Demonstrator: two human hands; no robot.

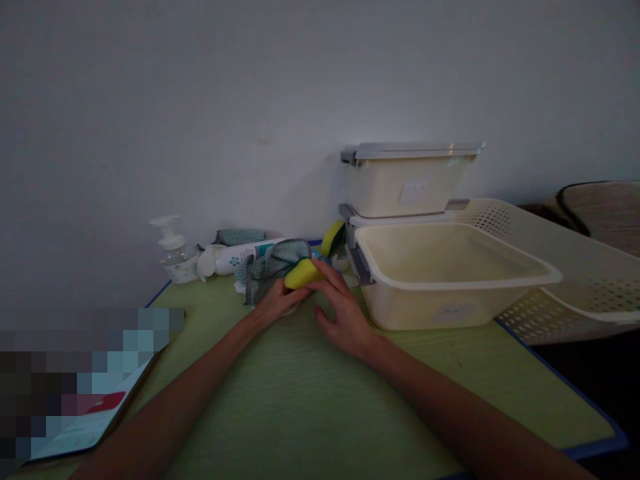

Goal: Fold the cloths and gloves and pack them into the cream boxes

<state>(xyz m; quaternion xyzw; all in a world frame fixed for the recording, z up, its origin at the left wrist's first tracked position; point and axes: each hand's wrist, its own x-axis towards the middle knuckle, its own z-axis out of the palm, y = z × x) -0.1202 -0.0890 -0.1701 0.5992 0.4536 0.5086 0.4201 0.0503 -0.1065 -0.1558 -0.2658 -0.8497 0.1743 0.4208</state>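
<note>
Both hands meet at a yellow foam sponge [303,274] beside the crumpled grey-green cloth [285,258].
The right hand [345,321] touches it, loosely spread; the left hand's [273,303] grip is unclear. Handling looks underway, not finished.

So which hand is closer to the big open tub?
The right hand, just beside the open tub; the left hand is farther off, at the yellow sponge.
</note>
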